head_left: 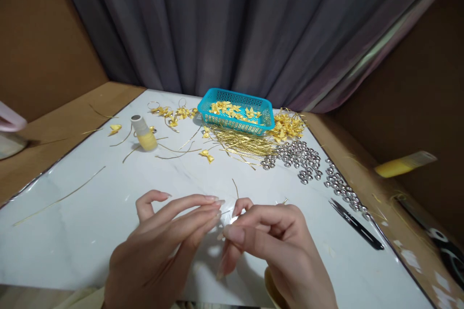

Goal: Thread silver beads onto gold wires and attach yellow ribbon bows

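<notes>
Fingers [235, 234] close together, thin strand [236, 188] just beyond

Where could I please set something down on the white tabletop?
Between the left hand and the long gold wire, and between that hand and the nearest yellow bow. It's crowded around the turquoise basket, gold strips and silver beads.

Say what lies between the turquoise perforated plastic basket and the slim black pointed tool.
Head view: thin shiny gold strips nearest the basket, then small round silver pieces toward the tool.
</notes>
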A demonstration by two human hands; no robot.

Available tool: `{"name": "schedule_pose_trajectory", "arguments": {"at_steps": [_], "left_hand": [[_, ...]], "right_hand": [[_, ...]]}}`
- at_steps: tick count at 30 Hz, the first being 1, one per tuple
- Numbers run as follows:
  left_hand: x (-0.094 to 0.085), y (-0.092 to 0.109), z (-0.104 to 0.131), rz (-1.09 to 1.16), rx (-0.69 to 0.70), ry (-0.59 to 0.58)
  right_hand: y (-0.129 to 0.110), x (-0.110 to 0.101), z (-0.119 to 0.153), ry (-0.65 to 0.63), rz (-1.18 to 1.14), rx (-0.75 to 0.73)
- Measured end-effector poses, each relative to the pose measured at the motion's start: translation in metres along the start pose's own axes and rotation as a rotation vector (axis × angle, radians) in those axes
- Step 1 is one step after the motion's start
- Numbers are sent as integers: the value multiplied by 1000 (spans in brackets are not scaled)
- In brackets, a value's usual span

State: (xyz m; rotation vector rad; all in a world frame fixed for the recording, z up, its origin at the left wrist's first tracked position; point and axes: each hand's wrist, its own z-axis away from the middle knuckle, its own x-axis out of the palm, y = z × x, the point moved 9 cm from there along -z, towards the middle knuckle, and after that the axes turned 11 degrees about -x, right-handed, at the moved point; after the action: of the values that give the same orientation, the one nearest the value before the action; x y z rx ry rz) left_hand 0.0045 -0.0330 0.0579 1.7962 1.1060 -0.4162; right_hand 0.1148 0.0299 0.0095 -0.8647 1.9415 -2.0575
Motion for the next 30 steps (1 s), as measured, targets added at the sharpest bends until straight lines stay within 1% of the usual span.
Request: {"name": "schedule_pose_trajectory", "arguments": {"at_steps": [7, 12, 16, 22, 28, 30], "left_hand": [[-2, 0, 1, -7, 4, -12], [1, -2, 0, -25, -1, -50], [0, -5, 2, -25, 1, -30], [0, -2, 2, -43, 45, -64], [0, 4, 0, -30, 56, -41], [-1, 3, -1, -19, 41, -23]], "right_hand": [[-1, 0, 0, -11, 23, 0], [-2, 0, 0, -7, 36, 0], [-1, 0, 0, -7, 36, -8], [-1, 0, 0, -3, 26, -2], [0, 1, 0, -9, 28, 7], [0, 1, 0, -10, 31, 3]]}}
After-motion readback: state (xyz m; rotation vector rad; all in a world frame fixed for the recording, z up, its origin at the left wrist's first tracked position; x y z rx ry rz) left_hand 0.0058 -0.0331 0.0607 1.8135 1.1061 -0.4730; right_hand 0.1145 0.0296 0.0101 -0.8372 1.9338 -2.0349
